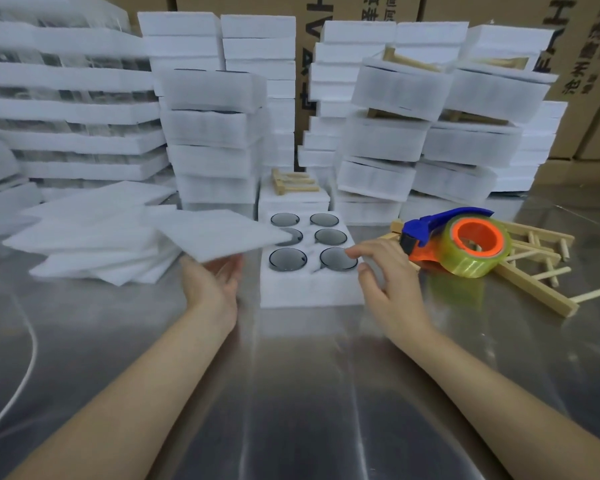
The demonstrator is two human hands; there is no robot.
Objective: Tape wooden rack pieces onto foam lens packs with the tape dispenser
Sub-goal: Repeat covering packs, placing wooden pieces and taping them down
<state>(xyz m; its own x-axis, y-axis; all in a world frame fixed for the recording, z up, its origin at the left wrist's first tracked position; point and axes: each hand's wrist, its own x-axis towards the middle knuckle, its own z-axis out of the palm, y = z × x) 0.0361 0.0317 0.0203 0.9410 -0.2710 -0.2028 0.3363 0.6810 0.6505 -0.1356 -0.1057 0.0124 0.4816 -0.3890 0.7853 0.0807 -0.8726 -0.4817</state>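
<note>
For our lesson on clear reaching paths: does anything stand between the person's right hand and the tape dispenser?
Nothing visible does. The right hand is at the foam lens pack's right edge, and the tape dispenser sits just beyond it, atop wooden rack pieces.

Middle cardboard box [305, 39]: large dark letters turned sideways, "AH" legible, the rest hidden behind foam packs [388, 91].
Top of the same box: small Chinese characters, cut off by the frame edge, unreadable.
Right cardboard box [582, 109]: large dark "H" at the top edge; column of Chinese characters below, too blurred to read.
</note>
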